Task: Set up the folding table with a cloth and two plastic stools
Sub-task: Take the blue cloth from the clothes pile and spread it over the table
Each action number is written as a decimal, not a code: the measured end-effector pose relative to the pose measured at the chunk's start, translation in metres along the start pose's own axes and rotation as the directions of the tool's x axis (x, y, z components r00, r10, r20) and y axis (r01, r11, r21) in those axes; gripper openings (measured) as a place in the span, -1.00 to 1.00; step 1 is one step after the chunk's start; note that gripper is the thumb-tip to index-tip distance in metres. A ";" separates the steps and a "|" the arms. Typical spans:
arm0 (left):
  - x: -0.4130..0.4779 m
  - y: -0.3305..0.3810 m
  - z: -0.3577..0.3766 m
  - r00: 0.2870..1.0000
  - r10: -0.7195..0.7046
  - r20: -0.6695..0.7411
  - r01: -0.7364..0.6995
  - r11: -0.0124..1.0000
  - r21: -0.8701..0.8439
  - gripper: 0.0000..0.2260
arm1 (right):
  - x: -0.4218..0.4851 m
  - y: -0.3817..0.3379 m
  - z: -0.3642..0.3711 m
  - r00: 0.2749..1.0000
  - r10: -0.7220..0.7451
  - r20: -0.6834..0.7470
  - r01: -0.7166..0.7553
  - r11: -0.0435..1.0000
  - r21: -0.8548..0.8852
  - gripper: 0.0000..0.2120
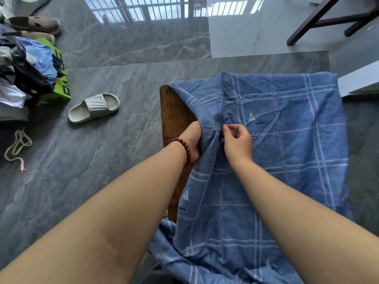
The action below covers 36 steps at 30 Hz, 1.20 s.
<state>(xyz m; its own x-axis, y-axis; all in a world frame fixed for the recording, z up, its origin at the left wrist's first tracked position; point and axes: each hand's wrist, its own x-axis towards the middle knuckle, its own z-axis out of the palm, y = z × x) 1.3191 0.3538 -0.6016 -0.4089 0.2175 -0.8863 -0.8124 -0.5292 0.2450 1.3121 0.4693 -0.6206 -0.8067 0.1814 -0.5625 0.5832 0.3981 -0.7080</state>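
A blue cloth point(287, 152) with a pale check pattern lies rumpled over the brown wooden folding table point(174, 111), leaving a strip of the table's left side bare. The cloth's near end hangs off the table's front. My left hand point(192, 138), with a red bead bracelet on the wrist, reaches under a raised fold of the cloth; its fingers are hidden by the fabric. My right hand point(235, 140) pinches that same fold from above with curled fingers. No plastic stools are in view.
A grey slipper point(94, 107) lies on the dark tiled floor left of the table. A green box heaped with clothes point(59, 78) and more shoes sit at far left. A white cord point(16, 146) lies nearby. Dark wooden furniture legs point(320, 21) stand at top right.
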 end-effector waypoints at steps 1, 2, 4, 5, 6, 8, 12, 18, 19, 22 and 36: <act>0.001 0.000 -0.001 0.999 0.010 -0.041 -0.010 1.000 -0.003 -0.71 | 0.001 0.001 -0.002 1.000 0.002 -0.003 -0.002 1.000 -0.010 -0.90; 0.001 0.001 -0.002 0.995 0.026 -0.094 -0.027 1.000 -0.010 -0.73 | 0.002 0.001 -0.003 1.000 0.003 -0.003 -0.003 1.000 -0.017 -0.89; 0.004 0.003 -0.007 0.973 0.069 -0.222 -0.061 0.997 0.043 -0.67 | 0.002 0.002 -0.005 1.000 -0.001 0.002 0.001 1.000 -0.023 -0.86; 0.007 0.004 -0.010 0.958 0.118 -0.262 -0.093 0.990 0.105 -0.63 | 0.001 0.001 -0.006 1.000 -0.010 0.001 0.010 1.000 -0.029 -0.85; 0.008 0.005 -0.011 0.941 0.179 -0.287 -0.132 0.975 0.176 -0.63 | 0.000 0.002 -0.006 1.000 -0.018 0.003 0.018 0.999 -0.043 -0.85; 0.005 0.007 -0.012 0.820 0.402 -0.408 -0.244 0.889 0.386 -0.75 | -0.004 0.001 -0.005 1.000 -0.026 0.010 0.027 0.996 -0.081 -0.87; -0.012 0.011 -0.017 0.486 0.696 -0.528 -0.388 0.714 0.583 -0.91 | -0.012 -0.001 -0.001 0.997 -0.070 0.014 0.071 0.985 -0.158 -0.90; -0.032 0.021 -0.030 0.384 0.812 -0.440 -0.442 0.580 0.685 -0.92 | -0.022 -0.004 0.002 0.997 -0.056 0.054 0.069 0.957 -0.283 -0.74; -0.034 0.023 -0.032 0.385 0.812 -0.438 -0.456 0.580 0.675 -0.93 | -0.024 -0.005 0.003 0.997 -0.049 0.058 0.064 0.956 -0.287 -0.73; -0.038 0.026 -0.036 0.408 0.774 -0.485 -0.494 0.634 0.596 -0.94 | -0.030 -0.008 0.010 0.995 -0.074 0.063 0.087 0.967 -0.241 -0.78; -0.024 0.033 -0.058 0.786 0.397 -0.473 -0.368 0.916 0.158 -0.66 | -0.045 -0.031 0.048 0.971 -0.213 0.106 0.227 0.964 -0.137 -0.75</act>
<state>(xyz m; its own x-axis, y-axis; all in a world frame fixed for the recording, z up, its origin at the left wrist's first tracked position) 1.3265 0.2834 -0.5951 -0.4475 -0.4272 -0.7857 -0.6598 -0.4353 0.6125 1.3353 0.4057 -0.5939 -0.8977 -0.0038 -0.4406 0.3667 0.5479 -0.7519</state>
